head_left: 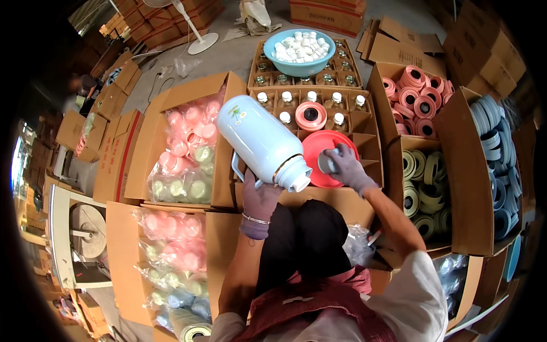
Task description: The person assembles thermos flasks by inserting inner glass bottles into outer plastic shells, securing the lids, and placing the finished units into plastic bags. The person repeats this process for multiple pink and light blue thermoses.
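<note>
Pale-blue, glossy rounded flask (pixel 259 137) is held slantwise in front of the person, above the adjoining edges of open cartons, its flower-printed base end toward the upper left and its white stopper (pixel 300 182) toward the lower right. The left hand (pixel 261 199), in a mauve-grey glove, grips it from beneath near the neck and the pale-blue looped handle (pixel 237 166); the exact finger placement is partly hidden. The right hand (pixel 350 170), gloved alike, has its fingers closed around a small grey-blue round cap (pixel 327 162) over a round, red plastic dish (pixel 330 141). This dish lies on a brown cardboard divided carton (pixel 374 122), just beside a pink ring-shaped part with a black centre (pixel 311 116). Clear, white-capped bottles (pixel 338 122) stand in compartments behind.
</note>
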`<state>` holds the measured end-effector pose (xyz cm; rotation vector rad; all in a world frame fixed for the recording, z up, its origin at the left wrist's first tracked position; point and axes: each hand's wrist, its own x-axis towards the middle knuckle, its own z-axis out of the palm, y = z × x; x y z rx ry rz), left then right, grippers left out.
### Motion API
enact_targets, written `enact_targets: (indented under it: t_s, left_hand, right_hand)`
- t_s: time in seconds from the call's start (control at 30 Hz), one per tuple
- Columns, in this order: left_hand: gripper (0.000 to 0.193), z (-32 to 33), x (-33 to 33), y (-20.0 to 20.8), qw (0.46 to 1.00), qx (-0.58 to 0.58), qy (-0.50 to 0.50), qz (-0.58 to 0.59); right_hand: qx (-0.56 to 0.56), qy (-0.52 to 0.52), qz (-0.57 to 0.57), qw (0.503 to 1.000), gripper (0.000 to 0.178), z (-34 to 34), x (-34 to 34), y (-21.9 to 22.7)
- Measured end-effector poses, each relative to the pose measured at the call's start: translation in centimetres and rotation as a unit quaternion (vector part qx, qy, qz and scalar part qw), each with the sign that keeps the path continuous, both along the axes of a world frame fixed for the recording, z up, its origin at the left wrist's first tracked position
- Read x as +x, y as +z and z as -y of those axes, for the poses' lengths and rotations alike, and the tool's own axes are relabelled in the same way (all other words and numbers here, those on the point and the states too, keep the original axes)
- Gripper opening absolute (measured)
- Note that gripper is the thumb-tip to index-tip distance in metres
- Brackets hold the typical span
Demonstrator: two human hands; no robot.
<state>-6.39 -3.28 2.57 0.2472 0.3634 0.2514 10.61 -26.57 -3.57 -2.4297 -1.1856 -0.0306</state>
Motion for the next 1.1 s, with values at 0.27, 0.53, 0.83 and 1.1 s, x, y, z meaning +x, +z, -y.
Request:
enact_targets:
  t_s: [0.27,0.53,0.83,1.1]
  left_hand:
    - [0.045,9.1,0.8,1.7,0.996,0.074,-0.002,-0.044]
    - [0.047,9.7,0.1,1.5,0.997,0.068,-0.003,0.022]
    - [0.047,12.1,-1.1,2.0,0.993,0.116,0.016,0.012]
    - [0.048,9.8,-0.1,0.9,0.992,0.108,-0.013,0.071]
  right_hand:
    - [0.266,-0.093,-0.022,0.959,0.073,2.2,-12.1,9.6]
    - [0.411,-0.127,-0.111,0.896,0.066,2.5,-15.2,8.8]
    - [0.447,-0.189,-0.459,0.744,0.059,2.5,-13.7,9.9]
    - [0.461,-0.156,-0.238,0.841,0.083,2.4,-14.2,7.2]
